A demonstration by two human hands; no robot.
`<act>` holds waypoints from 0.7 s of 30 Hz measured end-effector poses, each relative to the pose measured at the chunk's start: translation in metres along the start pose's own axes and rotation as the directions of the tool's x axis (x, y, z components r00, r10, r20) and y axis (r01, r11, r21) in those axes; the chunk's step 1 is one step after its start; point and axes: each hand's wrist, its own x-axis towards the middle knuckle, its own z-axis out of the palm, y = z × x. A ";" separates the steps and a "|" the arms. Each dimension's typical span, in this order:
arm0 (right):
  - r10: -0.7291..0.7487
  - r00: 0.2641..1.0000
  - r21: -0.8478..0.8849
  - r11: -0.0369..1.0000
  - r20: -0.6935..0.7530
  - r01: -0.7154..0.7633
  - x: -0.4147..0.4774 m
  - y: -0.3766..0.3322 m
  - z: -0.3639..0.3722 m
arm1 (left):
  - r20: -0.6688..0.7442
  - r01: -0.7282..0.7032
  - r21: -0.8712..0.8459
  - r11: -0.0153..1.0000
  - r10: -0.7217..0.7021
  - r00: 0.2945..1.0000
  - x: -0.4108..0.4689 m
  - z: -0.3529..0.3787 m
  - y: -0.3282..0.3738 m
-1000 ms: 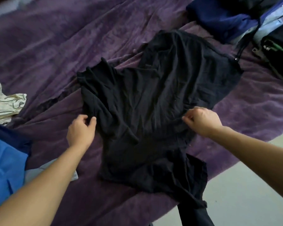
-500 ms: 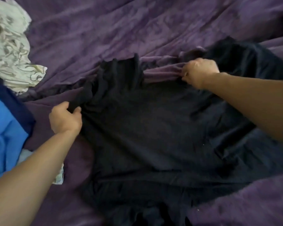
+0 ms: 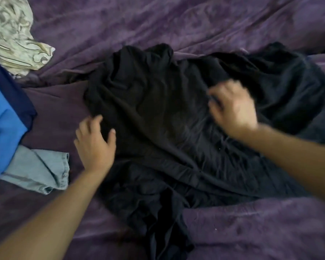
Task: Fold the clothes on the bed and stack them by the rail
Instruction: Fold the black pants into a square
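Shot from a single wide-angle camera worn on the head. Aimed forward and steeply down onto a purple-covered bed [image 3: 195,25]. Close in, filled edge to edge by the bed's cover, with a black garment [image 3: 167,119] at centre. Framed from the lower corners by the left forearm [image 3: 51,212] and right forearm [image 3: 298,162], reaching up to the left hand [image 3: 95,145] and the right hand [image 3: 233,107] either side of centre. Blurred slightly around the right hand.

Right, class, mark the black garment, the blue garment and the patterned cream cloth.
black garment [image 3: 158,113]: head view, middle of its spread body.
blue garment [image 3: 4,128]: head view, its bright blue panel.
patterned cream cloth [image 3: 9,30]: head view, its crumpled middle.
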 end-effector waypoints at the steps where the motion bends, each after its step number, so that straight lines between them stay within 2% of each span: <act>1: -0.068 0.996 0.074 0.995 0.056 0.063 -0.036 -0.019 0.000 | 0.052 -0.042 0.014 0.999 0.041 0.998 -0.024 0.000 -0.007; 3: -0.200 0.960 0.191 0.968 0.197 0.162 -0.106 -0.055 0.002 | 0.177 -0.132 0.067 0.989 0.119 0.977 -0.067 -0.001 -0.025; 5: -0.288 0.888 0.207 0.952 0.358 0.226 -0.166 -0.088 0.008 | 0.309 -0.197 0.094 0.976 0.160 0.937 -0.099 -0.003 -0.043; 7: -0.286 0.768 0.134 0.957 0.573 0.257 -0.209 -0.118 0.022 | 0.395 -0.213 0.077 0.974 0.166 0.903 -0.115 -0.008 -0.058; 9: -0.187 0.677 0.048 0.975 0.712 0.219 -0.225 -0.146 0.034 | 0.428 -0.256 0.045 0.966 0.213 0.878 -0.118 -0.013 -0.070; 12: -0.047 0.732 -0.061 0.991 0.680 0.120 -0.230 -0.174 0.039 | 0.480 -0.389 0.051 0.920 0.319 0.817 -0.114 -0.021 -0.086; 14: -0.098 0.777 0.020 0.994 0.622 0.109 -0.247 -0.186 0.034 | 0.526 -0.466 0.077 0.881 0.361 0.770 -0.112 -0.027 -0.095; 15: -0.128 0.765 0.111 0.991 0.632 0.074 -0.258 -0.192 0.028 | 0.545 -0.490 0.094 0.866 0.368 0.754 -0.113 -0.030 -0.099; 17: -0.093 0.689 0.264 0.953 0.719 -0.147 -0.275 -0.197 0.010 | 0.571 -0.513 0.127 0.849 0.360 0.738 -0.116 -0.038 -0.104; 19: 0.028 0.627 0.245 0.906 0.778 -0.344 -0.270 -0.192 -0.011 | 0.590 -0.524 0.153 0.838 0.348 0.728 -0.120 -0.044 -0.105; 21: 0.135 0.584 0.294 0.761 0.801 -0.579 -0.241 -0.180 -0.023 | 0.604 -0.540 0.186 0.821 0.338 0.721 -0.123 -0.050 -0.103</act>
